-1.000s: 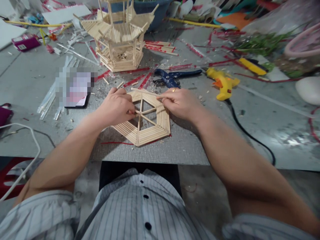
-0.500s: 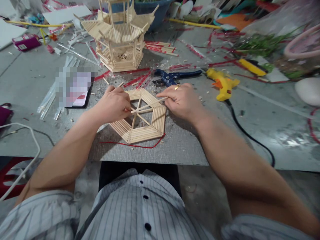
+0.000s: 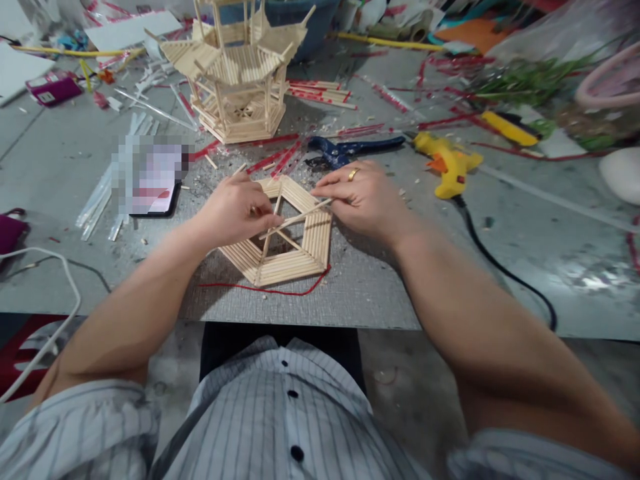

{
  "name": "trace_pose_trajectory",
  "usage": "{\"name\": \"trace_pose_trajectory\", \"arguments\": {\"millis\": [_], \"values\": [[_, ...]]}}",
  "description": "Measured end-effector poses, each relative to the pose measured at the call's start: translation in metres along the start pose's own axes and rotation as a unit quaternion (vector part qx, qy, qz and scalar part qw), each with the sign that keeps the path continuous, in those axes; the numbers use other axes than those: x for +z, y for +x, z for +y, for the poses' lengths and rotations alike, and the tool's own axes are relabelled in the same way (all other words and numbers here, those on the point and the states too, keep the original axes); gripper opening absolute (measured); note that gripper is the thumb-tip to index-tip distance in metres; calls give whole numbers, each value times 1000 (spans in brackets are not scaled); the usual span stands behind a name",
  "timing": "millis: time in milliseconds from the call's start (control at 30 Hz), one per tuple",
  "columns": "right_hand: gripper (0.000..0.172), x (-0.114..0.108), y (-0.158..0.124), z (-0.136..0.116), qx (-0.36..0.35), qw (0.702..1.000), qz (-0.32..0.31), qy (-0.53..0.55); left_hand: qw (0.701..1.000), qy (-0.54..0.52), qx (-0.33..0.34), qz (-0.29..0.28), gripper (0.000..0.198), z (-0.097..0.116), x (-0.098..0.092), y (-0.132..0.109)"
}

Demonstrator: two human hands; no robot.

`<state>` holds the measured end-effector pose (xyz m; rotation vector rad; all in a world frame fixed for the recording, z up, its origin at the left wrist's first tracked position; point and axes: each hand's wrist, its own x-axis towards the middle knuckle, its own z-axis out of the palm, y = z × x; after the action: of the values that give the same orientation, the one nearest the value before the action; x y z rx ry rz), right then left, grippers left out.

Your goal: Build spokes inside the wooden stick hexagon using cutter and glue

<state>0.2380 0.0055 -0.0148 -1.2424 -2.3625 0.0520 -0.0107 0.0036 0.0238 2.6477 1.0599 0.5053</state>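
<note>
A flat hexagonal frame [image 3: 293, 265] of pale wooden sticks lies before me, with sticks crossing its open centre. Above it, a loose wooden stick [image 3: 304, 215] slants up to the right. My right hand [image 3: 367, 197], wearing a ring, pinches the stick's right end over the frame's right corner. On the left, the fingers of my left hand [image 3: 237, 208] are closed at the stick, away from its left tip; the exact contact is partly hidden. A tiered wooden-stick pavilion model [image 3: 240, 80] stands behind the frame.
Blue-handled cutters [image 3: 345, 150] and a yellow glue gun [image 3: 447, 163] with a black cord lie behind and to the right. A phone [image 3: 157, 180] and clear glue sticks [image 3: 97, 193] are at left. Red string [image 3: 260, 289] runs along the frame's near side. Scraps litter the back.
My left hand's fingertips have moved right along the loose stick toward its middle. The stick's left end has dropped slightly; my right hand keeps its end.
</note>
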Motion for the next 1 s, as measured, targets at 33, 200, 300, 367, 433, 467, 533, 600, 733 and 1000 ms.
{"name": "trace_pose_trajectory", "arguments": {"millis": [33,200,300,367,433,467,533,600,733,1000], "values": [[34,0,0,0,-4,1000,-4,4,1000,5,-1,-9,26,1,1,0],[33,1,0,3,-21,1000,-3,14,999,-1,-4,-32,27,3,1,0],[34,1,0,3,-29,1000,0,9,998,-48,-3,-36,36,5,0,-1],[35,0,0,3,-24,1000,-3,5,997,-73,-6,-36,35,6,-1,-1],[36,-1,0,2,-19,1000,-7,2,996,-79,-7,-43,29,7,-1,-1],[36,-2,0,2,-18,1000,-8,1,996,-77,-8,-52,25,7,0,0],[36,-2,1,2,-19,1000,-11,1,995,-67,-14,-73,20,8,2,1],[36,0,1,3,-23,1000,-9,2,995,-48,-26,-85,20,8,4,2],[45,2,1,2,-18,1000,15,9,995,-25,-49,-79,23,9,7,2],[34,-6,-2,-8,4,993,109,36,994,-32,-46,-88,30,17,8,2]]}}
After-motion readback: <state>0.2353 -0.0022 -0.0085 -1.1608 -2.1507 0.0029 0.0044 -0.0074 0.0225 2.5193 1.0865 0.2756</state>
